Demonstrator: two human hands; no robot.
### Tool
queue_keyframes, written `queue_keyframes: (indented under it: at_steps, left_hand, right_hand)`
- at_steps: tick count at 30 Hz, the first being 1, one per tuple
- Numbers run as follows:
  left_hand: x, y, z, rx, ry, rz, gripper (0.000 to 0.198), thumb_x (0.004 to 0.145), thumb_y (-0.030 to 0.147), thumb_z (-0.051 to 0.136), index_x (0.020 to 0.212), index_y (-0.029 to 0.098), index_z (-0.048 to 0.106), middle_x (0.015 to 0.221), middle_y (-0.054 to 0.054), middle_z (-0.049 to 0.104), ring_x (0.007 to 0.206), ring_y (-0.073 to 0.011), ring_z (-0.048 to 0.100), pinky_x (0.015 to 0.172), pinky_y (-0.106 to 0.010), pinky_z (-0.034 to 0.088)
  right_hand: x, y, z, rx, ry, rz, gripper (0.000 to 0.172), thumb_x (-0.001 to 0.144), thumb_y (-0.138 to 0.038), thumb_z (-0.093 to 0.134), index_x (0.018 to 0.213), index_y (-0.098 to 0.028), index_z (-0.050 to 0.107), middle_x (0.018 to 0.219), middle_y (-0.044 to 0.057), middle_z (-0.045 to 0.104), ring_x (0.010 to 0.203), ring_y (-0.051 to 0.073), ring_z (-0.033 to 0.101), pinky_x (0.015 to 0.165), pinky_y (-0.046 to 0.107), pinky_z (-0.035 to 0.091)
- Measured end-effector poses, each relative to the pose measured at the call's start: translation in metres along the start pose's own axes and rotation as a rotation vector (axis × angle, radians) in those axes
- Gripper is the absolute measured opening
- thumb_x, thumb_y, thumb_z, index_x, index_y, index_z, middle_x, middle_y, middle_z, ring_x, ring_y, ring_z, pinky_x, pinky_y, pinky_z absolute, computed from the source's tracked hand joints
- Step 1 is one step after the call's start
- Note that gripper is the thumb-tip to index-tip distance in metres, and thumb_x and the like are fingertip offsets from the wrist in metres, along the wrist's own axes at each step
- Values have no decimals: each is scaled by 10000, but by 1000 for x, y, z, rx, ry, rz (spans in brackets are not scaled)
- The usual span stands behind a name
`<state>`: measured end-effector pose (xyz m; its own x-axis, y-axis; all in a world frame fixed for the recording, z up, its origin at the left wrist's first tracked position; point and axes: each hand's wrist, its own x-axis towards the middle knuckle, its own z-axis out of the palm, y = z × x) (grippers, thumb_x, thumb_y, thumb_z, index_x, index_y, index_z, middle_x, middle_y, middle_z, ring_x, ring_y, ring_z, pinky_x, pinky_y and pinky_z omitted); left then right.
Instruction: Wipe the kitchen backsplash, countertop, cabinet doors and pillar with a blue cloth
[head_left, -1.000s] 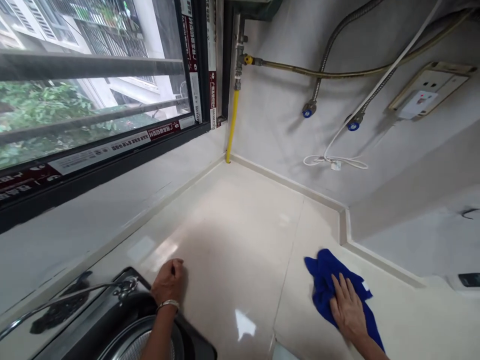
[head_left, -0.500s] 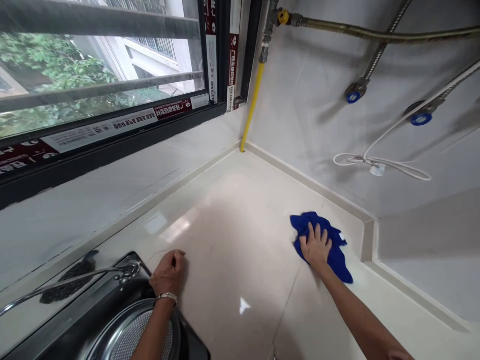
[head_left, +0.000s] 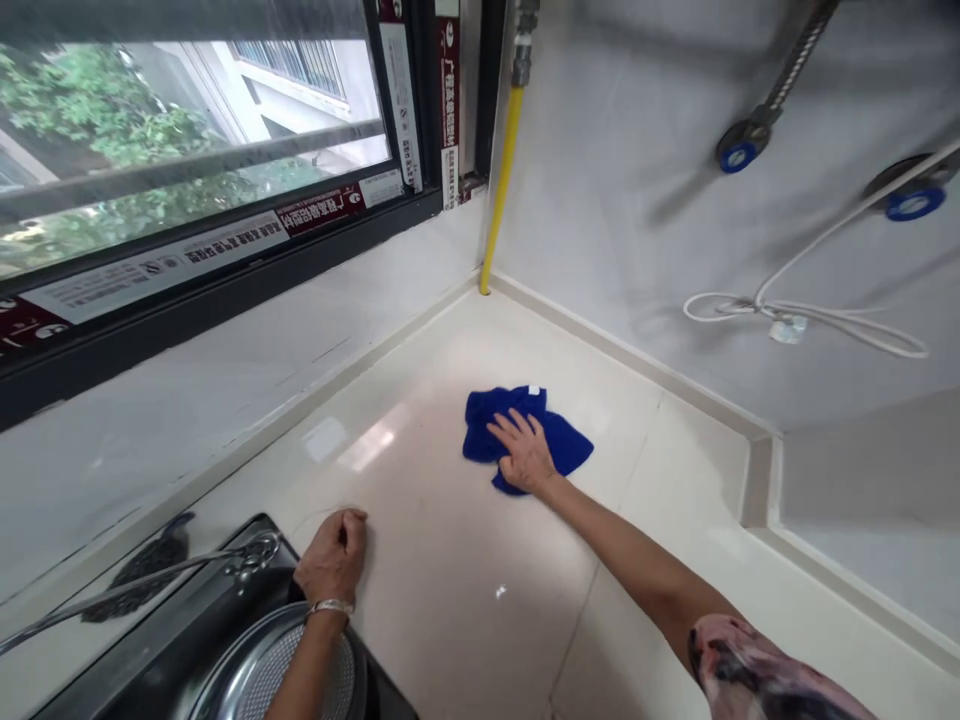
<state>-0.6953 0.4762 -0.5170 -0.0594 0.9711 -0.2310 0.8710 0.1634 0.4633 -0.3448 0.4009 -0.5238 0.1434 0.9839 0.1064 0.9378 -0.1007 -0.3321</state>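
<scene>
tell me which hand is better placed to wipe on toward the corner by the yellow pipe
Right, probably. The right hand lies flat on the blue cloth, arm stretched toward the yellow pipe. The left hand rests fisted by the stove.

Cloth [head_left: 525, 432] on counter [head_left: 465, 590] under right hand [head_left: 527, 456]; left hand [head_left: 332, 556] beside stove [head_left: 187, 640]

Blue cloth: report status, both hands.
Right hand flat on blue cloth, mid-countertop. Left hand fisted on countertop by stove. Nothing near the cloth.
</scene>
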Motion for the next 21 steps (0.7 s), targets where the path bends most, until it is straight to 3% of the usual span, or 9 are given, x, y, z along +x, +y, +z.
queue_keyframes:
  at_steps: [5, 9, 15, 18, 21]
  left_hand:
    - [2, 3, -2, -28, 1, 12, 421, 955, 504, 375, 1031, 287, 728, 1138, -33, 747, 914, -229, 629, 739, -340, 362]
    - [1, 6, -3, -73, 23, 51, 391, 962, 468, 403, 1014, 271, 737, 1145, -44, 750, 915, -230, 624, 756, -341, 374]
    - [-4, 4, 1, -112, 76, 128, 372, 977, 424, 422, 971, 244, 747, 1037, -62, 757, 852, -207, 617, 716, -327, 348]
    - [-6, 3, 4, -125, 98, 158, 362, 984, 405, 426, 948, 235, 744, 996, -50, 757, 858, -187, 623, 725, -310, 360]
    - [-6, 2, 7, -138, 110, 169, 361, 988, 394, 421, 930, 233, 739, 1022, -36, 758, 884, -179, 632, 744, -302, 374]
  right_hand:
    - [-65, -41, 17, 187, 3, -180, 752, 639, -175, 546, 1377, -261, 662, 1525, 43, 590, 1513, 292, 397, 1270, 577, 201]
    - [-139, -57, 24, 249, 28, -314, 727, 587, -152, 520, 1284, -260, 695, 1429, 47, 668, 1461, 299, 479, 1232, 612, 282]
    - [-251, -47, -7, 103, -116, -416, 923, 551, -143, 486, 1458, -285, 579, 1564, 42, 548, 1498, 311, 446, 1202, 565, 361]
    - [-273, -38, -19, 34, -162, -452, 961, 558, -150, 501, 1508, -292, 542, 1604, 39, 496, 1466, 324, 487, 1135, 506, 429]
    - [-266, -39, -18, -4, -199, -396, 954, 567, -147, 516, 1502, -331, 550, 1624, 7, 467, 1431, 352, 518, 1080, 524, 452]
